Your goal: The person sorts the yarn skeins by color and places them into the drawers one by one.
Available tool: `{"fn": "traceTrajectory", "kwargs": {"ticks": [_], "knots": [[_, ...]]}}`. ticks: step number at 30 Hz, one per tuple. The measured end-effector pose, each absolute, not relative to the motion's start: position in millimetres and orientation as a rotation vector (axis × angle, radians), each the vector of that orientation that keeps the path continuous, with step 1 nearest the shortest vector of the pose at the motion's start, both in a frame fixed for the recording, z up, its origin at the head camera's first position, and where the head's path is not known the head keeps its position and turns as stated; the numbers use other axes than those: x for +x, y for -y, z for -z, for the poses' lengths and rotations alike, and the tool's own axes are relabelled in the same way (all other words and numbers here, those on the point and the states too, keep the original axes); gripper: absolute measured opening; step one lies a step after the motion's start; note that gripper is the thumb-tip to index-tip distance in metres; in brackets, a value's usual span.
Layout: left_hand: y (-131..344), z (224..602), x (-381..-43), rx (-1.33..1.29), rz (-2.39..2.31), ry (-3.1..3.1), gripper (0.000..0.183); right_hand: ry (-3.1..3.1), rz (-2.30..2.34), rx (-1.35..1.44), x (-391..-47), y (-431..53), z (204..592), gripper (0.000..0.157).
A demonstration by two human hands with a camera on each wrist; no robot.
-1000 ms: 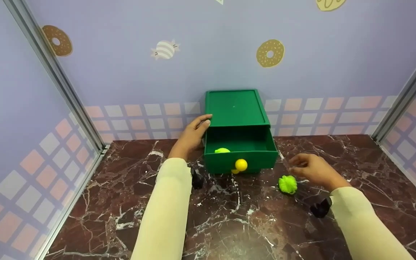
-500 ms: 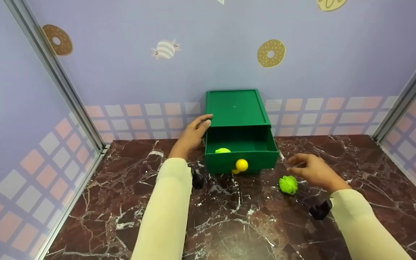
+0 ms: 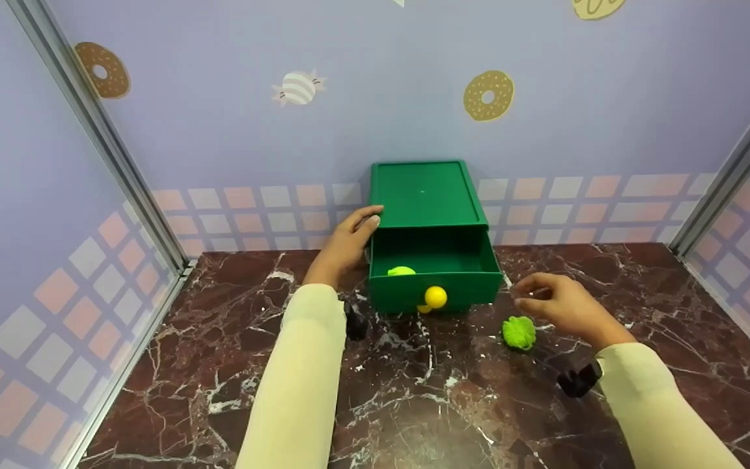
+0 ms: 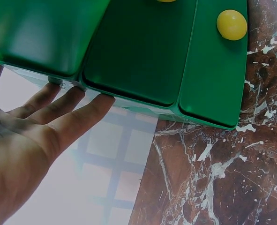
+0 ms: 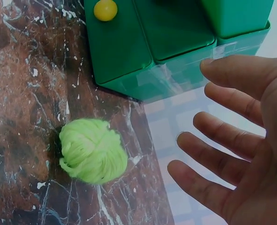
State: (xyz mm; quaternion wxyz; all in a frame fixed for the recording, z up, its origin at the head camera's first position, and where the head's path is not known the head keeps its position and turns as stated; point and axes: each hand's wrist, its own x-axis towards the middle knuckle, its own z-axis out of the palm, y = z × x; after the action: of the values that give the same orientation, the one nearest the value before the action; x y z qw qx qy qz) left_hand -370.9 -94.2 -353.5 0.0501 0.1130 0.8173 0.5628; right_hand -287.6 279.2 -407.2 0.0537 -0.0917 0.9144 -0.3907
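Note:
A small green drawer cabinet (image 3: 422, 195) stands at the back wall with its upper drawer (image 3: 472, 286) pulled out. A yellow knob (image 3: 435, 297) sits on that drawer's front. Inside, near the front left, a yellow-green thing (image 3: 402, 271) shows only its top. My left hand (image 3: 346, 247) rests against the cabinet's left side, fingers (image 4: 82, 117) extended, thumb near the top edge. Right of the cabinet, a lime-green ball of yarn (image 3: 519, 333) lies on the table. My right hand (image 3: 564, 303) hovers beside and beyond the yarn, holding nothing, its fingers (image 5: 218, 145) spread and slightly bent.
The dark red marbled table (image 3: 427, 417) meets a patterned lilac wall (image 3: 388, 117) behind the cabinet. Side walls with metal corner posts (image 3: 108, 143) bound the left and right. Below the upper drawer, a second yellow knob (image 3: 423, 309) peeks out.
My right hand has drifted slightly left toward the cabinet. The left hand, drawer and ball of yarn stay where they were.

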Motion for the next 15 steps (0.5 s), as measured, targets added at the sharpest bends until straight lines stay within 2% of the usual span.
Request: {"fn": "traceTrajectory", "kwargs": {"ticks": [15], "knots": [[94.1,355.2,-373.1,0.36,-1.758,-2.47,0.042,-2.805,1.232,-0.329,-285.6,-271.4,397.3,0.032]]}}
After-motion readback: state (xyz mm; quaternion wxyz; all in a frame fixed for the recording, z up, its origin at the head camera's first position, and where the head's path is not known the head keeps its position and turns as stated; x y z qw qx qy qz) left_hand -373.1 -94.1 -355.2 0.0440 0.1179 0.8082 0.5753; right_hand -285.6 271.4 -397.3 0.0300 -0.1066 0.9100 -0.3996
